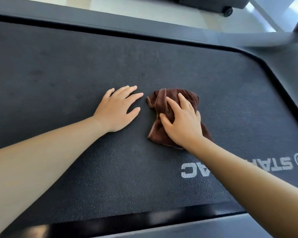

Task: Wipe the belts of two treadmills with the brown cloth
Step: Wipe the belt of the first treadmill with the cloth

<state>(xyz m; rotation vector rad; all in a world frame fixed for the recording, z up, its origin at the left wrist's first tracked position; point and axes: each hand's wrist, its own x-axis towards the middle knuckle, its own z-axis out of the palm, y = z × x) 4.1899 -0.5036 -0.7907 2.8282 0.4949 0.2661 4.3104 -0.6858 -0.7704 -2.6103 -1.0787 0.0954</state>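
Observation:
A dark textured treadmill belt [76,69] fills most of the view. A crumpled brown cloth [162,100] lies on it, right of centre. My right hand [181,121] presses down on the cloth, fingers spread over and gripping its folds. My left hand [117,109] rests flat on the bare belt just left of the cloth, fingers apart, holding nothing. White lettering [280,167] is printed on the belt at the lower right, partly hidden by my right forearm.
Grey side rails run along the belt's far edge [110,21] and near edge [213,227]. The frame curves around the belt's right end [286,79]. A pale floor [144,9] and the wheeled base of another machine [228,11] lie beyond.

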